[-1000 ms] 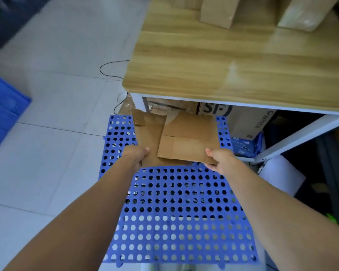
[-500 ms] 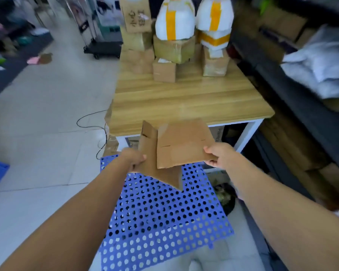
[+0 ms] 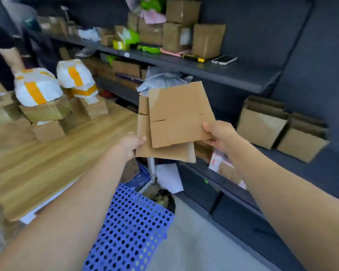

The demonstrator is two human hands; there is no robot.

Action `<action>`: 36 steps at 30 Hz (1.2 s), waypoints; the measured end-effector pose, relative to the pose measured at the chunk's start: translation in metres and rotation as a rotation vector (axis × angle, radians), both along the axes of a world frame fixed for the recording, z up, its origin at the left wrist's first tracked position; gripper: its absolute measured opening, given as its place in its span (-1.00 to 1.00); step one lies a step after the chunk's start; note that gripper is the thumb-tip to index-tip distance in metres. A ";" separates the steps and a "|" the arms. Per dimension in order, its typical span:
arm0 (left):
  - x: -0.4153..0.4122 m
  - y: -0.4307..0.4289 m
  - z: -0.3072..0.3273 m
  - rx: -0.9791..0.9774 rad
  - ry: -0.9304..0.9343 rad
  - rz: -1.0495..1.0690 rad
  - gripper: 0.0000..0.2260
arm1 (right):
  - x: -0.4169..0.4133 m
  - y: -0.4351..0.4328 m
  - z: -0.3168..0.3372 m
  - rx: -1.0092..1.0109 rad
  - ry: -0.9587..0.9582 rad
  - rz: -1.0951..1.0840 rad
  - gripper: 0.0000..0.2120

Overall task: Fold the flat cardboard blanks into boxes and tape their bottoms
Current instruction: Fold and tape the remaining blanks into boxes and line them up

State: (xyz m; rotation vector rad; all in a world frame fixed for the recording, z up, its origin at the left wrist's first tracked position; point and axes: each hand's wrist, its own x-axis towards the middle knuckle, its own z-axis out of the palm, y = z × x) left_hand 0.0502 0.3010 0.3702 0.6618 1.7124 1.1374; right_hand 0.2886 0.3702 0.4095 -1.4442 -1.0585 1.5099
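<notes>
Two flat brown cardboard blanks are held up in front of me at chest height. The front blank [image 3: 179, 114] overlaps the rear blank [image 3: 164, 153], which sticks out at the left and bottom. My right hand [image 3: 219, 133] pinches the right edge of the front blank, thumb on top. My left hand [image 3: 132, 143] grips the lower left edge of the rear blank. Both blanks are unfolded, with flap slits showing.
A wooden table [image 3: 47, 163] at the left carries taped boxes [image 3: 43, 112] and white parcels with orange tape [image 3: 37, 89]. Dark shelves [image 3: 233, 75] at the right hold cardboard boxes, a phone [image 3: 224, 60] and a yellow-handled cutter [image 3: 193, 58]. A blue perforated mat [image 3: 129, 231] lies on the floor below.
I have lifted both blanks from the blue mat up to chest height. My view has swung up and right, from the floor and table toward the dark shelves.
</notes>
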 end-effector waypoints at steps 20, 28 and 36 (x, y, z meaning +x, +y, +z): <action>0.581 0.024 0.001 0.000 -0.011 -0.838 -0.70 | 0.557 -0.188 0.001 0.004 0.057 -0.930 -0.77; 0.689 0.051 -0.031 -0.076 0.015 -0.855 -0.59 | 0.661 -0.202 -0.012 -0.038 0.001 -1.074 -0.71; 0.760 0.127 -0.065 -0.174 -0.001 -0.871 -0.71 | 0.725 -0.135 -0.032 -0.067 0.010 -1.103 -0.79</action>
